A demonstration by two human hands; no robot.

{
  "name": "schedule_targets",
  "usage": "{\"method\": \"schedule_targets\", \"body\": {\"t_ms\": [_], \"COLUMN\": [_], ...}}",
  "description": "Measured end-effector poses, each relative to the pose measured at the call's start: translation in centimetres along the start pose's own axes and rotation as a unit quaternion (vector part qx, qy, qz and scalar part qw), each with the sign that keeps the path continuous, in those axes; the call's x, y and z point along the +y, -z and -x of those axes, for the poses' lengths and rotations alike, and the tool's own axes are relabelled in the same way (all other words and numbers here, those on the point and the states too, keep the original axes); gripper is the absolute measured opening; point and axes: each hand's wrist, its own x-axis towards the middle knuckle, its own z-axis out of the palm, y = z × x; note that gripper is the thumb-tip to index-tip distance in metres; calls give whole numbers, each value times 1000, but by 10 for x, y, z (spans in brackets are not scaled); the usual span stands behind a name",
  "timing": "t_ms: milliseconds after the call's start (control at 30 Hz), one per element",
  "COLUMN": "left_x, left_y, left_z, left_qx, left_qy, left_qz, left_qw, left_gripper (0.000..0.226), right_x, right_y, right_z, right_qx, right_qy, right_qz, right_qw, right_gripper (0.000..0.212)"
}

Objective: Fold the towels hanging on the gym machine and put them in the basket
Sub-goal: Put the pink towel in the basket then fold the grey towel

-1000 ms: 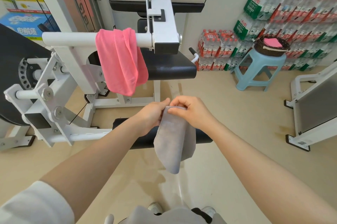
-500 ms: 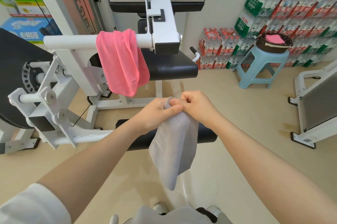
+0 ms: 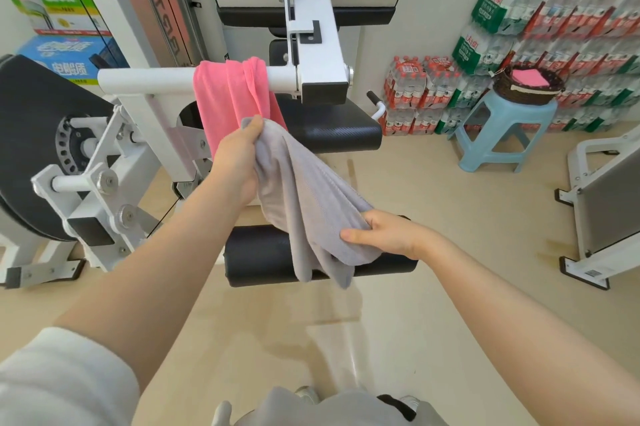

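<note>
From your head cam, your left hand (image 3: 239,162) grips the top end of the grey towel (image 3: 304,203) and your right hand (image 3: 384,235) pinches it lower down, so it sags between them in front of the black roller pad (image 3: 256,255), hiding the pad's middle. The pink towel (image 3: 228,106) hangs over the machine's white bar (image 3: 145,79), its bottom edge behind your left hand. Way off right, the basket (image 3: 526,93) sits on a blue stool (image 3: 498,134) with something pink folded inside, too small to make out much more.

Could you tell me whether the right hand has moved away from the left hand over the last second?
Yes. The right hand has dropped toward the black roller pad, while the left hand rose toward the pink towel.
</note>
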Motion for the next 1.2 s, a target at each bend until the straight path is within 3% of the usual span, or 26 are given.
{"method": "schedule_targets", "body": {"t_ms": [167, 400, 500, 667, 733, 867, 933, 1033, 1100, 1200], "left_x": [-7, -31, -31, -38, -38, -28, -20, -13, -12, -10], "left_y": [8, 46, 44, 29, 24, 12, 6, -4, -9, -16], "left_z": [-6, -19, -24, -37, -44, -62, -73, -92, -102, -114], "left_qx": [-7, -70, -82, -96, -92, -28, 20, 34, 28, 27], "left_qy": [-67, -66, -47, -28, -20, 5, -4, -34, -39, -37], "left_qz": [-110, -173, -122, -93, -73, 2, -32, -80, -70, -44], "left_qw": [992, 980, 988, 991, 993, 1000, 999, 996, 996, 998], "left_gripper": [27, 20, 17, 14, 14, 8, 18, 40, 41, 25], "right_x": [7, 12, 14, 29, 34, 28, 20, 6, 2, -2], "right_y": [8, 28, 36, 43, 52, 72, 82, 96, 103, 123], "right_z": [-5, 9, 1, -17, -20, -26, -33, -54, -70, -91], "right_qx": [50, 74, 134, 244, 315, 432, 439, 376, 363, 385], "right_qy": [-18, -2, 16, -72, -48, 105, 85, -14, -38, -80], "right_qz": [46, 178, 322, 464, 451, 322, 363, 445, 462, 464], "right_qw": [998, 981, 937, 849, 834, 836, 818, 812, 808, 794], "right_gripper": [34, 10, 25, 21, 22, 22, 22, 29, 33, 38]}}
